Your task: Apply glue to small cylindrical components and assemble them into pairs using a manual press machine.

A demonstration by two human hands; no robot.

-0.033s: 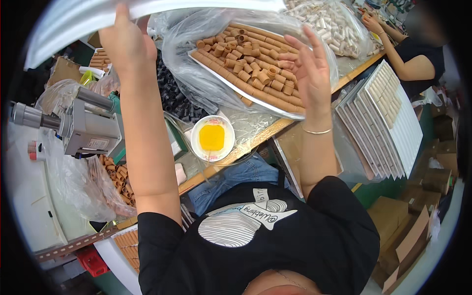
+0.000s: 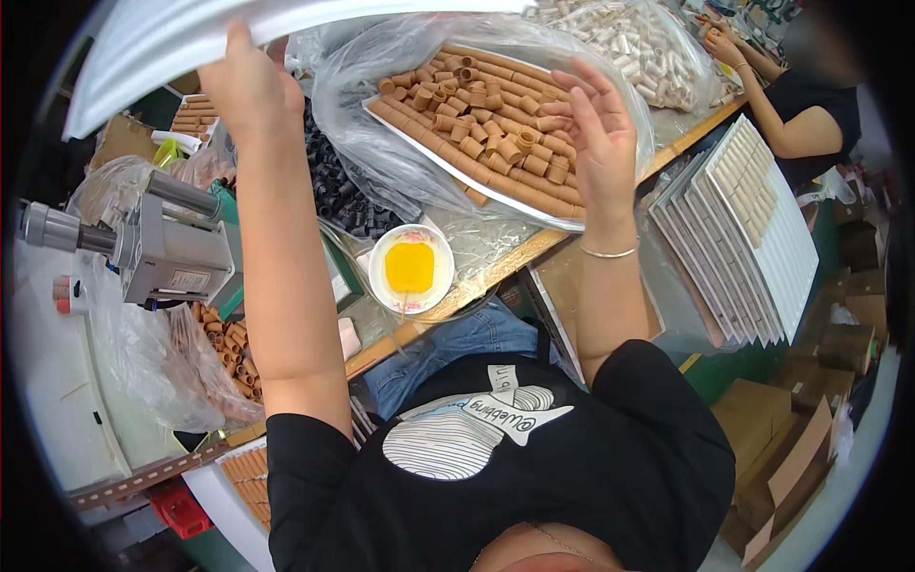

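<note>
My left hand [image 2: 250, 95] is raised at the upper left, closed on the underside of a white ridged tray [image 2: 157, 76]. That tray runs along the top of the view, partly cut off by its edge. My right hand [image 2: 602, 143] is lifted with its fingers apart and slightly bent, holding nothing. It hovers by the right end of another white tray [image 2: 534, 212] on the table. Short brown tubes [image 2: 491, 119] fill this one, some lined up in rows, others heaped loose on top. Clear plastic sheeting [image 2: 348, 105] lies around it.
A white bowl [image 2: 376, 276] of yellow stuff stands near the wooden table edge [image 2: 515, 262]. Black pieces [image 2: 357, 195] lie left of the tray. A grey machine [image 2: 181, 248] is at left. Stacked trays [image 2: 705, 248] lean at right, near a co-worker [image 2: 810, 124].
The raised white tray has shifted slightly to the right with my left hand. My right hand has moved a little left and its fingers have bent somewhat more.
</note>
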